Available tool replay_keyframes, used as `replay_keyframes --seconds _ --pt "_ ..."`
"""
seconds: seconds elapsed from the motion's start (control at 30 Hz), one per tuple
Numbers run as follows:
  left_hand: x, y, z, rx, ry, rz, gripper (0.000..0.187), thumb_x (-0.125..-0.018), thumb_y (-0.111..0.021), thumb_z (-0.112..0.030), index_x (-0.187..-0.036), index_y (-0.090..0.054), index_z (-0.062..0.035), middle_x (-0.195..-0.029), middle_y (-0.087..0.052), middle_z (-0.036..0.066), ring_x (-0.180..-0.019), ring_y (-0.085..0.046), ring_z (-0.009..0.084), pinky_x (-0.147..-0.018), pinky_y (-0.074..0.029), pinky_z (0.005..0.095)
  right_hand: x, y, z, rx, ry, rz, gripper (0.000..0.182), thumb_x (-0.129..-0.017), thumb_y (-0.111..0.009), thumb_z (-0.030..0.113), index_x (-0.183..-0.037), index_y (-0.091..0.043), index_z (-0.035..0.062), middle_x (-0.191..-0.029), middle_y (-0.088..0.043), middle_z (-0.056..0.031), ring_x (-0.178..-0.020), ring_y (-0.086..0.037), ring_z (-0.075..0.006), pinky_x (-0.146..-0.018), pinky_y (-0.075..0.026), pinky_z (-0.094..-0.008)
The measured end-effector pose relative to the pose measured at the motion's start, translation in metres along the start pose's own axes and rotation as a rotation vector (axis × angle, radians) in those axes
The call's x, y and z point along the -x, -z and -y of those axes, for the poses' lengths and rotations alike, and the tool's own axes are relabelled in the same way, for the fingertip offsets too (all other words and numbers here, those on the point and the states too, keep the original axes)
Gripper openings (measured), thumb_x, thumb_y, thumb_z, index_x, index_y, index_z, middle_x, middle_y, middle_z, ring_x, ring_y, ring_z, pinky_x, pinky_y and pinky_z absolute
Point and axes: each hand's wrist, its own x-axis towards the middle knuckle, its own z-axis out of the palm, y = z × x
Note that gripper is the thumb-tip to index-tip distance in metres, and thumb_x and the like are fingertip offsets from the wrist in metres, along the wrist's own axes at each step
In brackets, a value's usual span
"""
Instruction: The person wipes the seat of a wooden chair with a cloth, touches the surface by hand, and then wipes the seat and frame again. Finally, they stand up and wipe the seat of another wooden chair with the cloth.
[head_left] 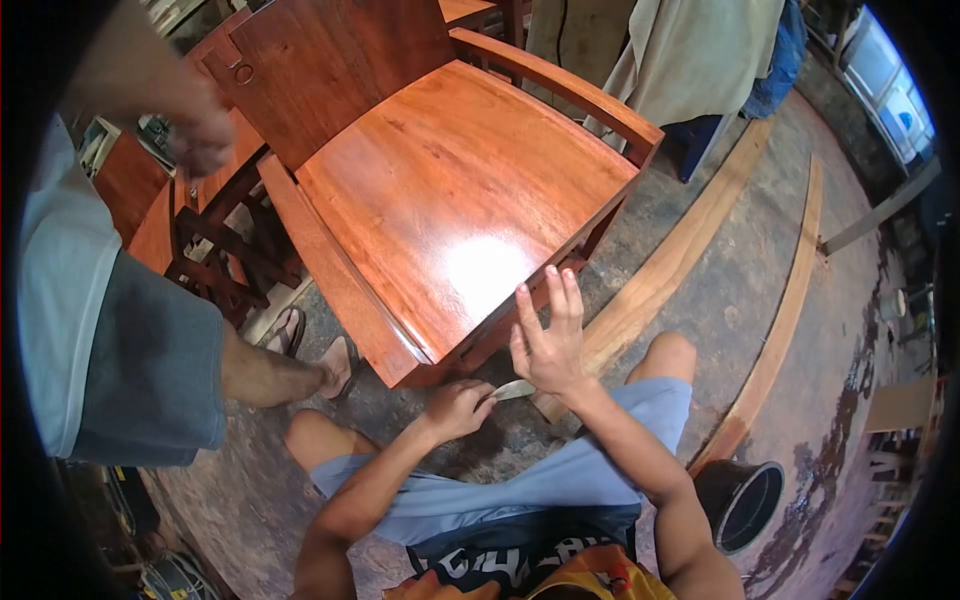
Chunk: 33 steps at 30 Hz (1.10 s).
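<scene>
A reddish-brown varnished wooden armchair [430, 170] stands in front of me, its glossy seat catching a bright reflection. My left hand [458, 410] is closed below the front edge of the seat, pinching a pale flat strip [515, 389] that sticks out toward the right. What the strip is made of, I cannot tell. Fingers stretched and apart, my right hand [553, 340] is raised at the chair's front edge, with its fingertips right at the seat rim. The strip's far end reaches close to my right wrist.
Another person [150, 330] stands at the left, beside the chair's armrest. Long wooden planks [690, 250] lie on the concrete floor at the right, near a black bucket [740, 505]. More wooden chairs [150, 210] stand behind the person. A pale cloth [695, 60] hangs at the back.
</scene>
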Motion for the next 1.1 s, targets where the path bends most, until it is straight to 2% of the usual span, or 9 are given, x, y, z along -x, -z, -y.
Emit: replay_keyframes --seconds 0.07,0.1,0.2,0.23,0.33,0.43,0.83,0.9,1.1 --pt "-0.001 0.001 0.0 -0.005 0.0 0.006 0.019 -0.09 -0.066 -0.019 -0.099 -0.07 -0.0025 -0.09 -0.068 0.018 -0.084 -0.067 0.0372 -0.074 -0.053 0.0441 -0.003 0.002 -0.001 -0.057 -0.031 -0.035 0.067 -0.08 -0.068 0.008 -0.144 -0.05 0.0054 -0.151 -0.033 -0.029 -0.142 -0.028 -0.0496 -0.115 -0.029 -0.0566" --pt "0.0 0.001 0.0 -0.006 0.002 0.008 0.019 -0.09 -0.066 -0.019 -0.099 -0.07 -0.0025 -0.089 -0.068 0.018 -0.084 -0.067 0.0372 -0.074 -0.053 0.0441 -0.005 0.005 0.001 -0.058 -0.012 -0.101 0.061 -0.077 -0.066 0.007 -0.138 -0.057 0.0072 -0.14 -0.046 -0.0241 -0.132 -0.042 -0.0441 -0.111 -0.037 -0.052" --pt "0.002 -0.004 0.008 0.004 -0.025 -0.031 0.019 -0.09 -0.066 -0.019 -0.099 -0.07 -0.003 -0.089 -0.068 0.017 -0.084 -0.067 0.0367 -0.074 -0.053 0.0441 0.008 0.002 -0.002 -0.201 0.115 -0.131 0.06 -0.075 -0.066 0.005 -0.135 -0.06 0.0076 -0.131 -0.05 -0.0202 -0.124 -0.048 -0.0396 -0.104 -0.044 -0.0495" --pt "0.003 -0.004 0.006 -0.015 -0.026 -0.034 0.018 -0.09 -0.066 -0.019 -0.098 -0.07 -0.0039 -0.088 -0.069 0.016 -0.083 -0.067 0.0353 -0.073 -0.053 0.0436 0.006 0.003 0.001 -0.237 0.134 -0.152 0.061 -0.073 -0.065 0.003 -0.133 -0.061 0.0076 -0.12 -0.054 -0.0165 -0.111 -0.056 -0.0352 -0.094 -0.05 -0.0465" --pt "0.002 -0.001 0.003 -0.048 -0.029 -0.024 0.016 -0.09 -0.065 -0.019 -0.097 -0.07 -0.0051 -0.088 -0.069 0.014 -0.082 -0.067 0.0337 -0.072 -0.054 0.0431 0.013 -0.006 0.002 -0.317 0.123 -0.116 0.061 -0.073 -0.064 0.0 -0.133 -0.06 0.0059 -0.116 -0.058 -0.0163 -0.103 -0.06 -0.0345 -0.088 -0.052 -0.0449" --pt "0.005 -0.003 0.002 -0.015 -0.018 -0.002 0.018 -0.089 -0.067 -0.019 -0.099 -0.07 -0.0039 -0.09 -0.068 0.016 -0.084 -0.067 0.0359 -0.073 -0.053 0.044 0.01 -0.004 0.003 -0.348 0.104 -0.099 0.063 -0.073 -0.066 -0.006 -0.134 -0.055 0.0015 -0.112 -0.06 -0.0193 -0.096 -0.062 -0.0368 -0.081 -0.053 -0.044" --pt "0.012 -0.011 0.008 0.021 0.006 0.086 0.02 -0.091 -0.063 -0.019 -0.102 -0.07 -0.0033 -0.091 -0.068 0.016 -0.089 -0.067 0.0353 -0.078 -0.053 0.045 0.014 -0.02 -0.002 -0.335 0.109 -0.072 0.071 -0.076 -0.064 -0.007 -0.144 -0.044 -0.0011 -0.114 -0.058 -0.0223 -0.097 -0.058 -0.0394 -0.083 -0.051 -0.0465" --pt "0.014 -0.015 0.006 0.022 0.011 0.117 0.02 -0.092 -0.062 -0.019 -0.102 -0.07 -0.0033 -0.091 -0.068 0.016 -0.089 -0.067 0.0359 -0.079 -0.053 0.0452 0.018 -0.024 -0.001 -0.329 0.083 -0.078 0.067 -0.076 -0.065 -0.004 -0.141 -0.048 0.0001 -0.111 -0.057 -0.022 -0.095 -0.059 -0.0405 -0.081 -0.051 -0.0474" --pt "0.023 -0.043 0.012 0.024 -0.118 0.153 0.016 -0.091 -0.062 -0.02 -0.093 -0.067 -0.0043 -0.088 -0.066 0.017 -0.086 -0.066 0.0378 -0.076 -0.053 0.0471 0.026 -0.025 -0.006 -0.313 0.078 -0.041 0.073 -0.077 -0.063 -0.006 -0.146 -0.042 0.0 -0.115 -0.055 -0.0234 -0.099 -0.057 -0.0403 -0.084 -0.049 -0.0469"
